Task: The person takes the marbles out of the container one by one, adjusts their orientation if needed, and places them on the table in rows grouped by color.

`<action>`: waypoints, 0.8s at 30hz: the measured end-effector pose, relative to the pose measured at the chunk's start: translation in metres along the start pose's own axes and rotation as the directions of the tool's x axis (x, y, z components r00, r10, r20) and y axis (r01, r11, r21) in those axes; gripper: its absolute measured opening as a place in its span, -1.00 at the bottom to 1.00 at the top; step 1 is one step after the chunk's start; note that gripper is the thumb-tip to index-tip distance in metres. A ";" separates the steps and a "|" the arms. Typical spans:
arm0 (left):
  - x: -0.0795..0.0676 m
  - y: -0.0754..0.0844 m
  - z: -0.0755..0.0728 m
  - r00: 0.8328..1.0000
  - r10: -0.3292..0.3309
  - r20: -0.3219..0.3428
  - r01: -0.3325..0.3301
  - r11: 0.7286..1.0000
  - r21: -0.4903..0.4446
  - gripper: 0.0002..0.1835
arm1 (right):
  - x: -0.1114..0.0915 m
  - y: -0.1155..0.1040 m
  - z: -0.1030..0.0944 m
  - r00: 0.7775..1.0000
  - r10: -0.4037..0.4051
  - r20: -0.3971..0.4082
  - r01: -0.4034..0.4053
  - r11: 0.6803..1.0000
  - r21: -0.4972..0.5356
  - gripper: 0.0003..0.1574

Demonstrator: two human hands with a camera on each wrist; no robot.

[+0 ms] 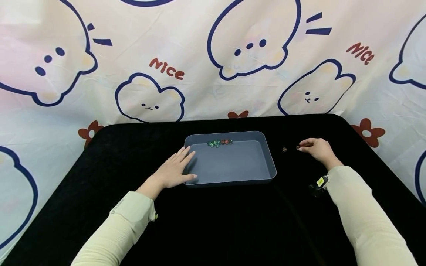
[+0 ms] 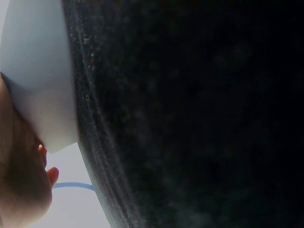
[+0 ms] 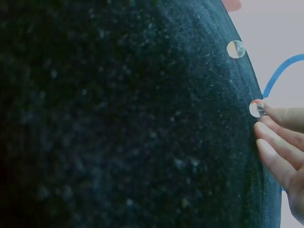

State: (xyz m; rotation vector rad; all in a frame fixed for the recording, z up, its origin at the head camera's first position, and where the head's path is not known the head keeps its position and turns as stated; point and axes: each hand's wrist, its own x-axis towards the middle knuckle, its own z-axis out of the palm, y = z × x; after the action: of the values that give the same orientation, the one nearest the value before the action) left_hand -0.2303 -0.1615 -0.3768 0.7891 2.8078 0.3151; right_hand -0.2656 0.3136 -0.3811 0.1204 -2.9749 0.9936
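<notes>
A shallow grey tray [image 1: 229, 162] lies on the black cloth, with several green and reddish glass marbles [image 1: 217, 143] grouped along its back wall. Over the tray's left rim my left hand [image 1: 173, 170] is spread, fingers straight and the thumb reaching inside the rim; it also shows at the edge of the left wrist view. To the right of the tray, my right hand [image 1: 317, 149] pinches a clear marble [image 3: 257, 108] between thumb and fingertips, close over the cloth. Another clear marble [image 1: 284, 149] lies on the cloth between that hand and the tray.
The black cloth [image 1: 213, 221] covers the table. Behind it hangs a pale curtain [image 1: 199, 96] printed with cartoon figures. A small black device with a yellow label [image 1: 321, 181] sits at the right wrist.
</notes>
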 end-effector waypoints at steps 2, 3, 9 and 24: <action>0.000 0.000 0.001 1.000 0.001 -0.003 -0.001 1.000 0.004 -0.16 | -0.002 -0.001 -0.002 1.000 0.014 0.016 -0.014 1.000 0.005 -0.61; 0.000 0.000 0.001 1.000 0.002 -0.003 -0.002 1.000 0.006 -0.16 | -0.004 -0.001 -0.003 0.999 0.022 0.024 -0.022 1.000 0.006 -0.60; 0.000 0.001 0.000 1.000 -0.002 0.005 0.002 1.000 0.016 -0.16 | -0.011 -0.002 -0.010 0.998 0.050 0.035 -0.051 0.999 0.011 -0.59; 0.001 0.001 0.000 1.000 -0.013 0.020 0.012 1.000 0.022 -0.15 | -0.029 -0.021 -0.008 0.997 0.008 0.079 -0.024 0.978 0.208 -0.62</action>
State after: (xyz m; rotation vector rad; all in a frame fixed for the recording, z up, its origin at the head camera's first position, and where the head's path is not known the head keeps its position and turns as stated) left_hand -0.2305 -0.1603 -0.3770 0.7748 2.8008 0.2725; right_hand -0.2355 0.3038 -0.3634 0.1382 -2.9349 1.3314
